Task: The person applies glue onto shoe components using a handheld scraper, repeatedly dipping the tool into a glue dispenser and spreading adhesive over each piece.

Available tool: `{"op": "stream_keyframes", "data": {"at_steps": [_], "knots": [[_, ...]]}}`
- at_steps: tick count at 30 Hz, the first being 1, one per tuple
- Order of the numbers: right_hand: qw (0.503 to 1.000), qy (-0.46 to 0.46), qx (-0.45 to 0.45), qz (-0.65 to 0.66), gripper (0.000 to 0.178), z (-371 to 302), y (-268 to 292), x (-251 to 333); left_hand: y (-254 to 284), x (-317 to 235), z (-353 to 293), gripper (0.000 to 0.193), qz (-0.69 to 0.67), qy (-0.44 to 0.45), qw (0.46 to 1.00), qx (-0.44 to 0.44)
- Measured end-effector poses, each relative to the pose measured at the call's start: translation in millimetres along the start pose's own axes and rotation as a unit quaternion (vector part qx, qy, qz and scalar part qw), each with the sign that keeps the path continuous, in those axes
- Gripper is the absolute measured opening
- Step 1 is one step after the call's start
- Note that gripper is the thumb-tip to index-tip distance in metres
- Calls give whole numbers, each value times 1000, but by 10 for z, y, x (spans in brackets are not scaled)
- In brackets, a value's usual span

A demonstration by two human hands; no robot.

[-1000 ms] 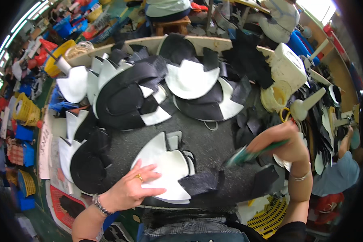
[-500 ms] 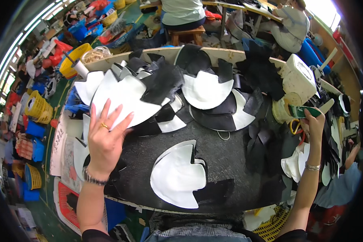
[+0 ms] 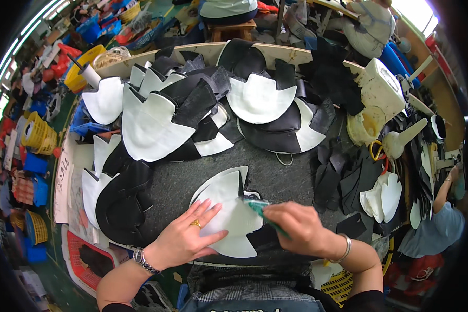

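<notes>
A white cut piece (image 3: pixel 228 221) with a rounded left side and notched right edge lies on the dark worktop in front of me, with black material showing along its edge. My left hand (image 3: pixel 192 231) rests on its lower left part, fingers stretched and spread. In my right hand (image 3: pixel 299 226) is a green brush (image 3: pixel 257 206), its tip touching or just over the piece's right side. The fingers hide most of the handle. A black strip (image 3: pixel 262 236) shows partly below my right hand.
White-and-black pieces (image 3: pixel 156 125) are piled along the far side. Folded black pieces (image 3: pixel 122 208) lie at the left. An open whitish pot (image 3: pixel 366 125) stands at the right, with yellow-handled scissors (image 3: pixel 375 150) and small white pieces (image 3: pixel 382 197) nearby. Other people sit beyond the table.
My left hand has come from the far-left pile down onto the near white piece. My right hand has brought the brush from the pot at the right to that piece.
</notes>
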State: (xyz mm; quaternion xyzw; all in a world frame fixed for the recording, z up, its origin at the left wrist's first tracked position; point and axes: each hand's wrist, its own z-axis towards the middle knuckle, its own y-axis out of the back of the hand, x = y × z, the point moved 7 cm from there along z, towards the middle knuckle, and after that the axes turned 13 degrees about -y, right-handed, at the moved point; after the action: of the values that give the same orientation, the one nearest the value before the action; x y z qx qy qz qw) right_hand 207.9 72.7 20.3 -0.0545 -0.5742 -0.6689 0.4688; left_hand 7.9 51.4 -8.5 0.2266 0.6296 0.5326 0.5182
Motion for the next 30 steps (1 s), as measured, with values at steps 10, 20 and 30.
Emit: {"op": "stream_keyframes", "data": {"at_steps": [10,20,30], "knots": [[989,-97,48,103,23,33,-50,33,-5,-17,-26,52,28,-4,1000,-4],[967,33,163,191,32,427,257,85,-101,-101,-57,43,54,-19,998,-11],[909,-17,398,120,41,-47,640,-220,-46,-156,-30,25,59,-31,998,-16]]}}
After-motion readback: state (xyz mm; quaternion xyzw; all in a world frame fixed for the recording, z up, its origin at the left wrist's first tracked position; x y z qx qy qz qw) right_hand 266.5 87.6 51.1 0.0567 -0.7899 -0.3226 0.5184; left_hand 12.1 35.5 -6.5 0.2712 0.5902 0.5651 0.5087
